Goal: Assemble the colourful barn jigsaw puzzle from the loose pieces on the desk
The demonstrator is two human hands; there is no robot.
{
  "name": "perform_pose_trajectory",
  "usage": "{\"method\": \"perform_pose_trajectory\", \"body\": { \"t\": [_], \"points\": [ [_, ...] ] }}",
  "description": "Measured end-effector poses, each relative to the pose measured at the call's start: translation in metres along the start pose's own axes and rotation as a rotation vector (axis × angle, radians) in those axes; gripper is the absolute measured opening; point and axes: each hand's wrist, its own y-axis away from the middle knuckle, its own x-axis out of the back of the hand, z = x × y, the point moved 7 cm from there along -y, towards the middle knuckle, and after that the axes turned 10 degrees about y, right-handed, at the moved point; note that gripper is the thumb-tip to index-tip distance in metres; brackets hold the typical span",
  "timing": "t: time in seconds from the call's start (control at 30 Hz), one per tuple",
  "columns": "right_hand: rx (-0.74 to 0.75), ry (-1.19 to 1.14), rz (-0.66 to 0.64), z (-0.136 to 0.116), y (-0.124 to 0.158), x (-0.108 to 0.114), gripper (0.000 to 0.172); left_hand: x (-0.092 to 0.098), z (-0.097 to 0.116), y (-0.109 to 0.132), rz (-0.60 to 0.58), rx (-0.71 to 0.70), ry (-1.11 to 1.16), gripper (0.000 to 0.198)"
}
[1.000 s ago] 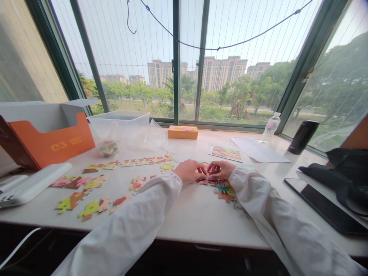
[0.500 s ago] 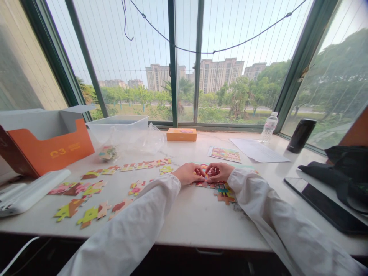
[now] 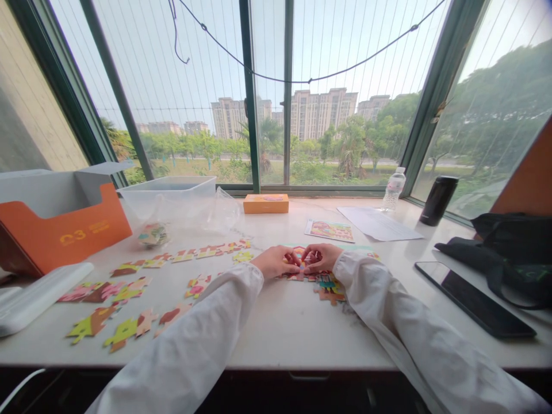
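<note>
My left hand (image 3: 275,262) and my right hand (image 3: 323,257) meet over a partly joined jigsaw puzzle (image 3: 330,287) on the table. Both have curled fingers, with thumbs and fingertips closed on a jigsaw piece (image 3: 302,268) at the puzzle's lower left part. The fingers cover most of that piece. Rainbow-coloured stripes show just behind the fingertips. Left of my hands, loose jigsaw pieces (image 3: 125,333) lie in rows, partly behind my left sleeve. A small printed picture card (image 3: 330,230) lies beyond my right hand.
An orange box (image 3: 64,230), a clear plastic tub (image 3: 172,198) and a bagged bundle (image 3: 153,236) stand at left. A small orange box (image 3: 266,203) is by the window. Paper (image 3: 379,224), a bottle (image 3: 393,190), a black flask (image 3: 439,201) and a phone (image 3: 472,299) are at right.
The whole view has shifted slightly, so things appear a little further left. Both hands stay closed at the same spot on the puzzle.
</note>
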Motion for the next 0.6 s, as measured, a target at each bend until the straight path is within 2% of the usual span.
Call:
{"method": "perform_pose_trajectory", "body": {
  "t": [0.23, 0.5, 0.6],
  "points": [
    [-0.011, 0.033, -0.015, -0.001, -0.001, 0.001, 0.061, 0.001, -0.002, 0.0, 0.012, 0.001, -0.014, 0.033],
    [-0.004, -0.027, -0.058, -0.002, -0.003, -0.002, 0.063, -0.002, -0.011, -0.005, 0.005, 0.055, 0.076, 0.044],
    [-0.01, -0.038, -0.022, -0.003, -0.002, -0.002, 0.06, -0.003, -0.014, -0.005, -0.007, 0.062, 0.121, 0.048]
  ]
}}
